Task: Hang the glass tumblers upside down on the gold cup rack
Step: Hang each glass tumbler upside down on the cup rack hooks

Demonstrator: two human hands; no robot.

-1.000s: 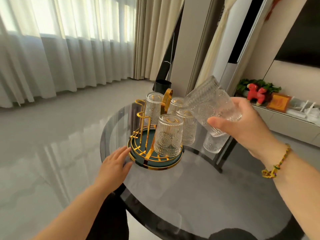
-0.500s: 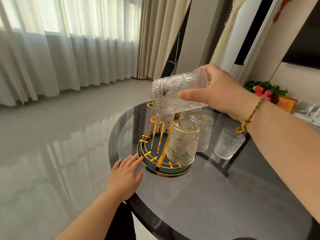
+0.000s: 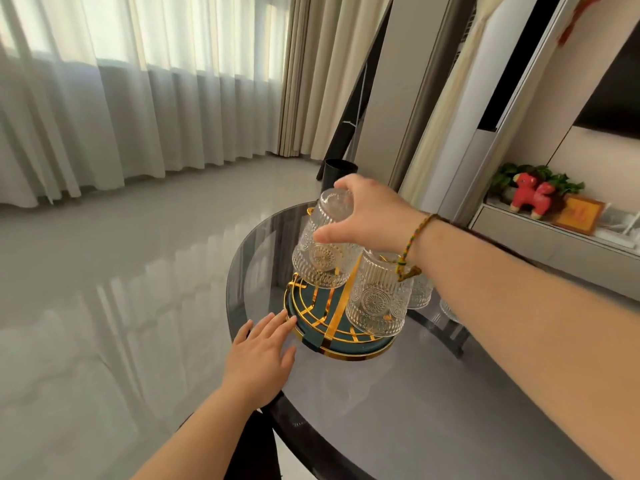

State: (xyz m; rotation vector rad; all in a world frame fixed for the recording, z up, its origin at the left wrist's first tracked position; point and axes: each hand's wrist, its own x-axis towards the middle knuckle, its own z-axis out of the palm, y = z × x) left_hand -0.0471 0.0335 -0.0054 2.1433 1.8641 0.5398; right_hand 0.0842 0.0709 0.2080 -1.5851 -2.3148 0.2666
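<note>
We look down at a round dark glass table (image 3: 398, 410), where our right hand (image 3: 374, 216) grips a patterned glass tumbler (image 3: 322, 251) upside down, thumb across its near side and fingers curled over the base. The tumbler hangs, slightly tilted, above the left part of the gold cup rack (image 3: 332, 327), its open mouth just above the rack's wire base; whether it has met a peg we cannot tell. A braided bracelet (image 3: 412, 244) circles the right wrist. Our left hand (image 3: 263, 351) lies flat on the table with fingers spread and holding nothing, its fingertips touching the rack's gold-rimmed green tray (image 3: 346, 351). A second tumbler (image 3: 377, 299) already sits upside down on the rack's near right side, and a third (image 3: 420, 292) shows partly behind it, beside the right forearm. Part of another glass (image 3: 448, 311) appears further right, mostly hidden by the arm. Beyond the table stand pale curtains (image 3: 138, 98), and a red toy figure (image 3: 530, 199) sits on a shelf at right.
</note>
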